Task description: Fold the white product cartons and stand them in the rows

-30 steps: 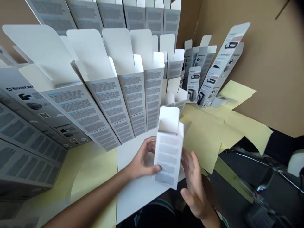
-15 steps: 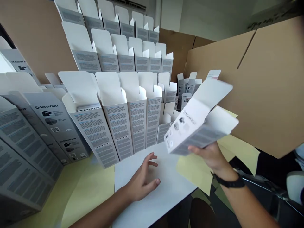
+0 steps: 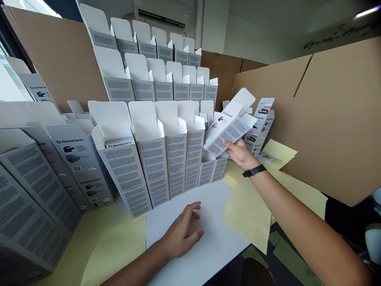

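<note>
My right hand grips a white SilverCrest carton by its lower side. That carton is tilted, its top flaps open and pointing up to the right. It is in front of the right end of the carton rows, above two short open cartons at the end of the front row. Over the white board on the table, my left hand holds nothing, its fingers loosely curled and apart. Nearest to it stand open-topped cartons stacked in the front row; a printed SilverCrest piece shows inside one.
More open cartons rise in rows behind. Further SilverCrest cartons stand at the left, others at the right. Large cardboard walls enclose the right and back. Yellow sheets lie at the right table edge.
My right hand has carried the carton forward and to the left, toward the rows. My left hand stays nearly in place. The camera view has tilted up slightly.
</note>
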Motion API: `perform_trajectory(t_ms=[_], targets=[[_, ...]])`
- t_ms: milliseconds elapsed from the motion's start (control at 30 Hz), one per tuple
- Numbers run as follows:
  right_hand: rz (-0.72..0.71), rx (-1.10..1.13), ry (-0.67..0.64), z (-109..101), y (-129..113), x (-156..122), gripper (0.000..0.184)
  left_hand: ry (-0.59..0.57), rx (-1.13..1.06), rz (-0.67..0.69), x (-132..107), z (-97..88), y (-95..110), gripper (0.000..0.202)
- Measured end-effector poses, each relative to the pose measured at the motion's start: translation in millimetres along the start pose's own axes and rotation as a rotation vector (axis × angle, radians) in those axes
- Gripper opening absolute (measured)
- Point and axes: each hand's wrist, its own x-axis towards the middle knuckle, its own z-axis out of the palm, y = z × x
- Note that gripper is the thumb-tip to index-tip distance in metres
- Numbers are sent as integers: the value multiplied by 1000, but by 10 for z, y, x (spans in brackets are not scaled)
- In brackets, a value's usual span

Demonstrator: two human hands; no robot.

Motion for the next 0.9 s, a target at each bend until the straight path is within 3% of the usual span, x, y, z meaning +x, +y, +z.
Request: perform_trajectory(t_ms=[167, 400, 567, 900], targets=[[33, 24, -21, -33, 184, -8, 60, 3, 13, -21, 26, -6, 23, 64], [113, -8, -86, -144, 241, 75, 55, -4, 24, -32, 35, -28, 32, 61], [146, -55, -128, -158, 206, 184, 61, 6, 41, -18, 38, -17, 13, 60], [193, -142, -206, -204, 8, 323, 55, -14, 107, 14, 37, -28, 36, 62]])
